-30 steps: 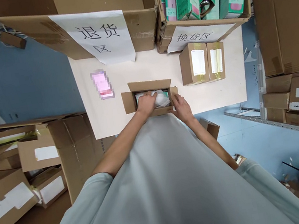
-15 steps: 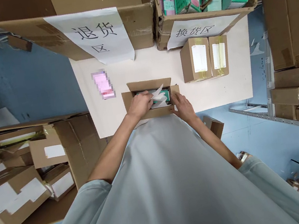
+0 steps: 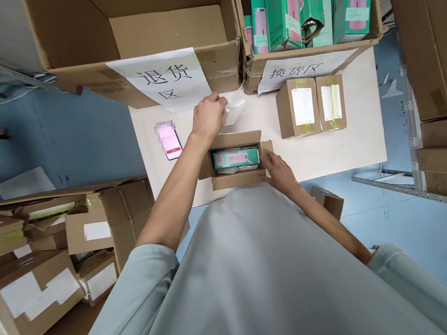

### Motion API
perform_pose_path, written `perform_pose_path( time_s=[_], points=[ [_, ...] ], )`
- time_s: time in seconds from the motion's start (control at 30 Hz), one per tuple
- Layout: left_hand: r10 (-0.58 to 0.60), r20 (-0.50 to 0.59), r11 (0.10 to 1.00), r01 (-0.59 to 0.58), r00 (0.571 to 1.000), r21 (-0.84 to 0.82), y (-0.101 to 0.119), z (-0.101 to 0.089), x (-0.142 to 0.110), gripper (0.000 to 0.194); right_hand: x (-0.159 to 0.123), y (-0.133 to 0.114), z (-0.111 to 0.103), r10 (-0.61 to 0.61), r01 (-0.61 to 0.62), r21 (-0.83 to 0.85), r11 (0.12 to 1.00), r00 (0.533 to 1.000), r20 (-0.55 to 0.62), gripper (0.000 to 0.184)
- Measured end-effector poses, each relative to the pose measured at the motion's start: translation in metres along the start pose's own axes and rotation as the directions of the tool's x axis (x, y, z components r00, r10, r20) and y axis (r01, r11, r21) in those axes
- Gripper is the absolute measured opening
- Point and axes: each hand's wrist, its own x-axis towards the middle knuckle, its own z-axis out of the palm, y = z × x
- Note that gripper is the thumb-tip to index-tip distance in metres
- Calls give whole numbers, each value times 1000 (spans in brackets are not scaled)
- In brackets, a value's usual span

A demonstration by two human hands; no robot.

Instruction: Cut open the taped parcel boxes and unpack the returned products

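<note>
My left hand [image 3: 209, 115] is closed on a crumpled piece of white packing paper [image 3: 236, 105], held above the table behind the small open carton [image 3: 238, 180]. Inside that carton lies a green product box [image 3: 237, 158] with a pink device pictured on it, and some white paper shows along its near side. My right hand [image 3: 280, 173] grips the carton's right flap and side, thumb toward the near edge and fingers behind; part of the grip is hidden.
On the white table [image 3: 258, 119] lie a phone [image 3: 169, 141] at left and two taped cartons [image 3: 298, 107] at right. Behind stand a large labelled carton [image 3: 85, 87] and another [image 3: 258, 70] holding several green boxes. A big carton of parcels [image 3: 129, 206] stands left.
My left hand has lifted the white paper out of the small carton and moved it away from me, uncovering the green box. My right hand stays at the carton's right side.
</note>
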Motion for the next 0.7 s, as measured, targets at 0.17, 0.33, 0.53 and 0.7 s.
perform_pose_path(
  time_s=[0.17, 0.33, 0.53, 0.7],
  points=[
    [-130, 252, 990, 111, 959, 87, 7, 32, 20, 54, 0, -3, 0, 12, -12, -20, 1000, 1000, 21, 70],
    [-140, 228, 990, 128, 964, 63, 0, 40, 25, 57, -2, -5, -2, 26, -26, -19, 999, 999, 40, 70],
    [47, 15, 992, -44, 999, -118, 1, 21, -43, 49, -3, -3, -2, 13, -13, -6, 1000, 1000, 27, 70],
    [69, 318, 998, -61, 945, -34, 8, 43, -114, 43, -3, -3, 0, 15, -16, 13, 1000, 1000, 24, 70]
  ],
)
